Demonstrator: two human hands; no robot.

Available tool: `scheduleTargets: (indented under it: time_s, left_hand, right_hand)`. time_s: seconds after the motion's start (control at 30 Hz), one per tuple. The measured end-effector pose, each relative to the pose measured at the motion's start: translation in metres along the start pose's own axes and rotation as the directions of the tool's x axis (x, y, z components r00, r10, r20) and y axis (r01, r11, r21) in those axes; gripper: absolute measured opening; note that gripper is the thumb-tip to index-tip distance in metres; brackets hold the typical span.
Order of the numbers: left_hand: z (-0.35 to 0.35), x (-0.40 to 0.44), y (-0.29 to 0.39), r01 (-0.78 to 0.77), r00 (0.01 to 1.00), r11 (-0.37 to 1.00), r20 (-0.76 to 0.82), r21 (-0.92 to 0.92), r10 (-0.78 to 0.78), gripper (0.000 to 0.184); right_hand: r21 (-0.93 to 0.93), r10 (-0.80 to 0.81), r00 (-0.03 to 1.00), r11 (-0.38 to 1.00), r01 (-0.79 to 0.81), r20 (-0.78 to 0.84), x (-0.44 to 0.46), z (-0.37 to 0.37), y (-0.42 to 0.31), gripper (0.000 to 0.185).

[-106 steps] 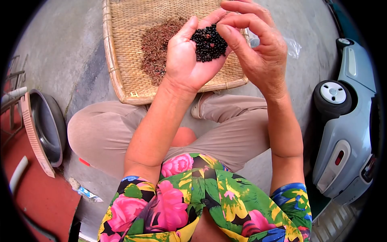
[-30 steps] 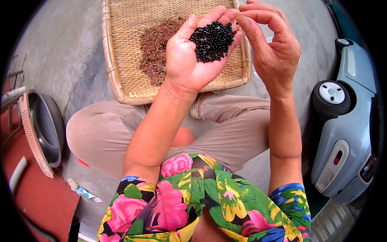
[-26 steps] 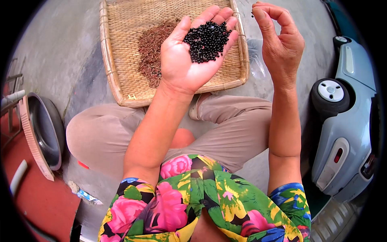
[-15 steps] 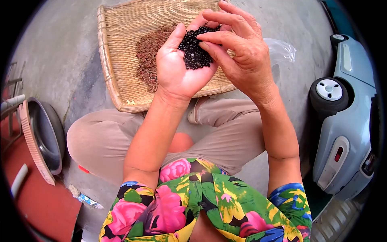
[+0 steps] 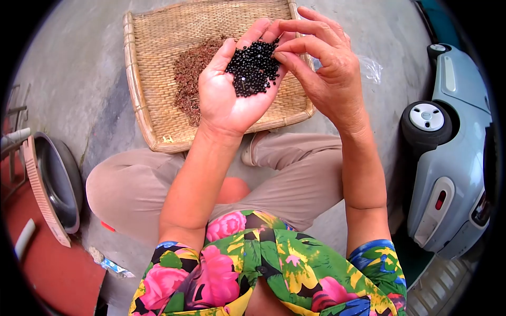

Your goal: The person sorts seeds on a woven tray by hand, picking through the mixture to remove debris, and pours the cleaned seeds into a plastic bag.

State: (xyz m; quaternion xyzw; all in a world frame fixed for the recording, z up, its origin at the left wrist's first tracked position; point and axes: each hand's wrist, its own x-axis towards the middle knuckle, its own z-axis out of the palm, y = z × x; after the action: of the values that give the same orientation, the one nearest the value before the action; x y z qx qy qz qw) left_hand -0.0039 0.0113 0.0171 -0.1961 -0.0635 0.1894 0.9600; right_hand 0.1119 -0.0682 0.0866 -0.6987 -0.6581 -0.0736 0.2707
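A heap of small, shiny black seeds (image 5: 253, 71) rests in the upturned palm of my left hand (image 5: 221, 100), whose cupped fingers hold it from below. A few pale specks lie among the seeds. At the right edge of the heap, the thumb and forefinger of my right hand (image 5: 329, 68) are pinched together; whatever is between their tips is too small to make out. Both hands are over a woven bamboo tray (image 5: 153, 47) on the ground. Reddish-brown husk-like bits (image 5: 190, 79) are spread on the tray, partly hidden by my left hand.
Clear plastic (image 5: 370, 70) lies beyond the tray's right side. A pale blue toy car (image 5: 453, 158) stands at right. On the left are a dark metal basin (image 5: 60, 179), a wooden strip (image 5: 42, 195) and a red surface (image 5: 52, 268). My crossed legs are just below the tray.
My right hand's pinched fingers have moved from above the heap to its right edge, uncovering more of the seeds. My left hand has shifted slightly left and down.
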Motion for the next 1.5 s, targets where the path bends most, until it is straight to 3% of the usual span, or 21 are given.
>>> scheduleTargets:
  time_s: [0.03, 0.13, 0.27, 0.33, 0.37, 0.43, 0.5, 0.63, 0.67, 0.7, 0.73, 0.8, 0.83, 0.9, 0.93, 1.0, 1.13, 1.27, 1.33, 1.43, 1.5]
  left_hand:
    - [0.004, 0.0, -0.002, -0.025, 0.999, 0.998, -0.029, 0.05, 0.026, 0.047]
    - [0.008, 0.0, -0.005, -0.058, 0.996, 0.991, -0.066, 0.118, 0.066, 0.047]
    - [0.004, -0.001, -0.002, -0.041, 0.998, 0.991, -0.049, 0.13, 0.048, 0.047]
    - [0.0, -0.001, 0.0, -0.034, 0.998, 0.991, -0.041, 0.129, 0.04, 0.047]
    - [-0.003, -0.001, 0.002, -0.011, 1.0, 0.999, -0.012, 0.046, 0.012, 0.047]
    - [0.001, 0.0, 0.0, 0.014, 1.0, 0.999, 0.02, -0.035, -0.013, 0.047]
    - [0.007, 0.001, -0.004, -0.058, 0.995, 0.988, -0.068, 0.143, 0.069, 0.047]
    - [0.005, 0.001, -0.005, -0.078, 0.996, 0.992, -0.04, 0.103, 0.082, 0.05]
    - [0.006, 0.001, -0.005, -0.081, 0.995, 0.99, -0.045, 0.115, 0.086, 0.05]
    - [0.007, 0.0, -0.006, -0.084, 0.995, 0.988, -0.049, 0.126, 0.091, 0.051]
    - [0.008, 0.0, -0.006, -0.084, 0.995, 0.988, -0.047, 0.126, 0.09, 0.051]
    - [0.009, 0.0, -0.007, -0.092, 0.994, 0.984, -0.05, 0.155, 0.101, 0.05]
    - [0.01, 0.0, -0.007, -0.093, 0.994, 0.983, -0.048, 0.157, 0.102, 0.05]
    - [0.011, -0.001, -0.009, -0.079, 0.993, 0.979, -0.075, 0.191, 0.094, 0.05]
    - [0.007, -0.001, -0.007, -0.079, 0.993, 0.979, -0.075, 0.19, 0.095, 0.05]
    - [-0.002, -0.002, -0.002, 0.04, 0.998, 0.995, 0.046, 0.09, -0.045, 0.049]
    - [-0.002, -0.003, -0.004, 0.027, 1.0, 0.988, 0.012, 0.152, -0.029, 0.05]
    - [-0.004, -0.002, -0.005, 0.034, 0.999, 0.984, -0.037, 0.173, -0.028, 0.05]
    - [-0.001, -0.001, -0.007, 0.033, 0.999, 0.979, -0.033, 0.201, -0.027, 0.049]
    - [0.002, -0.001, -0.005, -0.024, 0.994, 0.963, -0.097, 0.269, 0.052, 0.048]
    - [0.001, -0.001, -0.002, 0.032, 0.999, 0.999, 0.03, 0.029, -0.033, 0.047]
  right_hand:
    - [0.125, 0.065, 0.995, 0.991, -0.056, -0.07, -0.001, 0.003, 0.002, 0.007]
    - [0.246, 0.162, 0.979, 0.961, -0.128, -0.125, -0.003, 0.002, 0.007, 0.008]
    - [0.117, 0.038, 0.998, 0.993, -0.031, -0.057, -0.002, 0.0, 0.001, 0.008]
    - [-0.039, -0.036, 0.999, 0.999, 0.037, 0.024, -0.001, 0.001, -0.004, 0.008]
    - [-0.052, -0.031, 0.999, 0.998, 0.033, 0.041, -0.001, 0.001, -0.004, 0.009]
    - [0.041, 0.016, 1.0, 0.999, -0.015, -0.021, -0.001, 0.004, -0.001, 0.007]
    - [0.136, 0.067, 0.995, 0.989, -0.056, -0.078, -0.002, 0.005, 0.002, 0.006]
    - [0.209, 0.2, 0.965, 0.964, -0.164, -0.168, -0.005, 0.001, 0.014, 0.014]
    - [0.201, 0.239, 0.954, 0.959, -0.202, -0.182, -0.007, 0.0, 0.02, 0.02]
    - [0.078, 0.235, 0.957, 0.971, -0.225, -0.171, -0.008, -0.001, 0.026, 0.027]
    - [0.077, 0.233, 0.957, 0.972, -0.223, -0.172, -0.01, -0.002, 0.028, 0.027]
    - [-0.193, 0.237, 0.962, 0.946, -0.261, -0.138, -0.008, -0.002, 0.028, 0.017]
    - [-0.192, 0.234, 0.962, 0.947, -0.258, -0.139, -0.005, -0.001, 0.023, 0.017]
    - [0.126, 0.199, 0.959, 0.976, -0.177, -0.202, 0.0, 0.003, 0.007, 0.012]
    - [0.125, 0.199, 0.959, 0.976, -0.176, -0.201, 0.001, 0.006, 0.005, 0.012]
    - [-0.003, 0.009, 0.993, 1.0, -0.009, -0.118, 0.001, 0.01, 0.001, 0.02]
    - [-0.076, -0.034, 0.997, 0.997, 0.029, -0.073, 0.002, 0.012, -0.002, 0.015]
    - [-0.091, -0.003, 0.999, 0.996, 0.0, -0.037, 0.002, 0.014, -0.003, 0.01]
    - [0.112, 0.086, 0.993, 0.991, -0.077, -0.078, 0.0, 0.016, 0.001, 0.007]
    - [0.266, 0.164, 0.978, 0.956, -0.126, -0.126, -0.003, 0.012, 0.006, 0.006]
    - [0.271, 0.166, 0.977, 0.954, -0.126, -0.131, -0.003, 0.009, 0.008, 0.006]
